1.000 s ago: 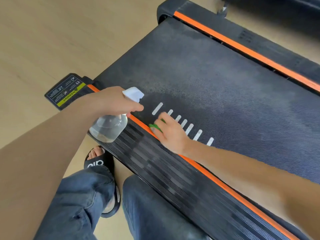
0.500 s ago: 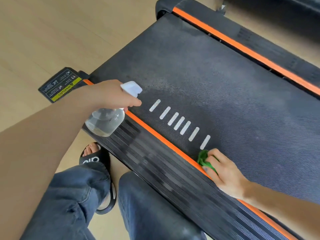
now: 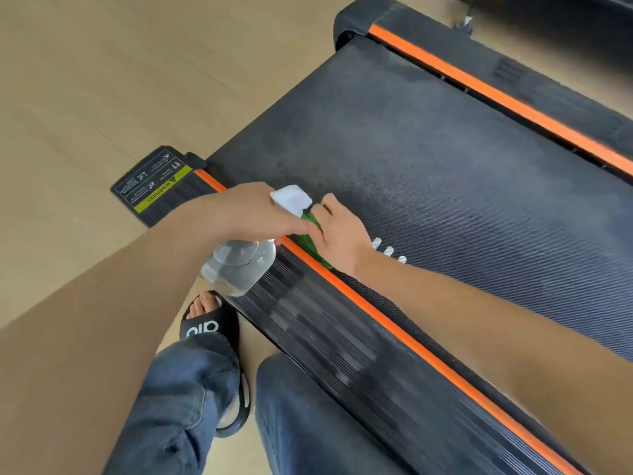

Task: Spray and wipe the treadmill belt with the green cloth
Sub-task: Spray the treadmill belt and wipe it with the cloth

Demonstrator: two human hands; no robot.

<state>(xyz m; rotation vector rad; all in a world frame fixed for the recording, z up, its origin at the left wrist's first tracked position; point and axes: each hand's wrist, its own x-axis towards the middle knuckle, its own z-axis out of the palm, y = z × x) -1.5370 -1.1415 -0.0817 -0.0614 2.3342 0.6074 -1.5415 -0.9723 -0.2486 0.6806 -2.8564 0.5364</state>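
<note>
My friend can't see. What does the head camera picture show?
A person's right hand presses a green cloth on a black treadmill belt near its orange stripe, while the left hand holds a clear spray bottle beside it.
</note>
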